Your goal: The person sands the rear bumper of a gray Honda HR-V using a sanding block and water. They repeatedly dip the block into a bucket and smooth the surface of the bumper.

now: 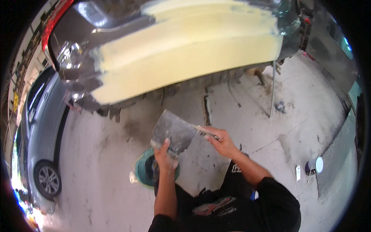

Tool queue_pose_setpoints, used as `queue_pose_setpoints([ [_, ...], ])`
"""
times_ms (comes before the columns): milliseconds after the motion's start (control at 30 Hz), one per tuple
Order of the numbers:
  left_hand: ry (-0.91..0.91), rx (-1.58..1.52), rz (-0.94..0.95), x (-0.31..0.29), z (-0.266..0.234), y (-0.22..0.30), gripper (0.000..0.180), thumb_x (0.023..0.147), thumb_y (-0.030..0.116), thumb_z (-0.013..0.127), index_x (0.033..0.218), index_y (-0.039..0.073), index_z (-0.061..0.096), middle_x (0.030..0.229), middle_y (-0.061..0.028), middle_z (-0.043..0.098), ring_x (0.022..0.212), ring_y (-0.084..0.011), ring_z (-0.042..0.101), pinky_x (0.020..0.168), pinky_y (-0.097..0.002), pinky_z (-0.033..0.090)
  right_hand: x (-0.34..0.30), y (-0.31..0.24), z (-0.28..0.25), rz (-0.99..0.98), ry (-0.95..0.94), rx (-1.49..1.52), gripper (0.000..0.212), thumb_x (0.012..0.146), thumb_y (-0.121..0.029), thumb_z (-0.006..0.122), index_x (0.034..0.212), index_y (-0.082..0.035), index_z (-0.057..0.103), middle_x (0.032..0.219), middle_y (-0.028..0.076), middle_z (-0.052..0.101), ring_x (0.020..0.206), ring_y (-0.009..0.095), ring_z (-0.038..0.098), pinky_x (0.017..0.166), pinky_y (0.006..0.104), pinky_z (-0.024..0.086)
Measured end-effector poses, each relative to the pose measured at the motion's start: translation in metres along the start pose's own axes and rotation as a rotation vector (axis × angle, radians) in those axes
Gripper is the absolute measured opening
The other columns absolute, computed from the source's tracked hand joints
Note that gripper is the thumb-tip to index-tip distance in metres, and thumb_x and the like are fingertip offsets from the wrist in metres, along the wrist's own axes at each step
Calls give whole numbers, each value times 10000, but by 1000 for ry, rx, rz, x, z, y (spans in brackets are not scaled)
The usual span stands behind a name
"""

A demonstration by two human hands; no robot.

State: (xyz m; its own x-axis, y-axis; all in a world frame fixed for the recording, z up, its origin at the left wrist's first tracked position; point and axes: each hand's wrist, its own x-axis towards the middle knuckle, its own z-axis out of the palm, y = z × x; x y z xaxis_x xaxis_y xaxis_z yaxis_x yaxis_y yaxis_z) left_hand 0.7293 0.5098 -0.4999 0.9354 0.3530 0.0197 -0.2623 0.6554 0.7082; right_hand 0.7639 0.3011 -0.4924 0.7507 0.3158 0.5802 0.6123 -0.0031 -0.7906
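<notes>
A flat, square grey plate (177, 129) with smears on it is held up in front of me, tilted. My left hand (164, 155) grips its lower left edge, thumb on top. On its right side, my right hand (222, 142) is closed round the narrow handle of a putty knife (203, 130); its blade meets the plate and cannot be made out apart from it. Beneath my left hand stands a green bucket (143, 170) with something dark inside. Ahead is a dark car body panel (133, 29) with a broad, smooth layer of pale yellow filler (185, 58).
A silver car (48, 116) is parked along the left. On the concrete floor (104, 162) at right lie an open paint can (316, 166), a small white packet (298, 173) and a grey mat (338, 154). A thin upright rod (273, 91) stands beneath the panel's right end.
</notes>
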Motion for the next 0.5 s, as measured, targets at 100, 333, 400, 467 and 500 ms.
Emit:
queue_pose_setpoints([
  [100,-33,-61,60,-1,10,6,389,843,4,610,1218,15,508,1126,-100,600,1007,-255,605,888,-408,495,-3,30,-25,148,-240,-360,512,768,93,533,1235,-105,605,1098,156,644,975,312,605,843,368,466],
  [333,6,185,133,3,-4,-8,301,850,23,614,1147,15,565,1093,-87,620,979,-208,605,846,-366,498,-10,-19,6,-110,-82,-751,558,666,65,592,1167,-174,650,1219,75,573,1137,291,507,886,427,371],
  [400,-152,301,59,0,-9,-8,252,848,28,624,1097,-4,600,1060,-67,634,955,-164,592,848,-318,470,-3,-20,6,-103,-146,-785,568,667,51,597,1181,-189,641,1223,60,564,1143,278,499,882,418,360],
  [467,-241,458,-84,-2,-7,2,269,842,21,614,1110,7,588,1066,-77,630,986,-189,597,861,-344,482,13,-22,5,-133,-93,-787,593,659,74,568,1189,-182,640,1217,63,574,1145,278,507,864,394,354],
  [500,-286,540,-156,-3,-6,6,278,840,18,610,1116,13,582,1069,-82,629,1001,-201,600,867,-357,487,20,-22,4,-147,-65,-786,606,655,86,553,1193,-178,640,1214,64,579,1145,278,511,855,381,351],
])
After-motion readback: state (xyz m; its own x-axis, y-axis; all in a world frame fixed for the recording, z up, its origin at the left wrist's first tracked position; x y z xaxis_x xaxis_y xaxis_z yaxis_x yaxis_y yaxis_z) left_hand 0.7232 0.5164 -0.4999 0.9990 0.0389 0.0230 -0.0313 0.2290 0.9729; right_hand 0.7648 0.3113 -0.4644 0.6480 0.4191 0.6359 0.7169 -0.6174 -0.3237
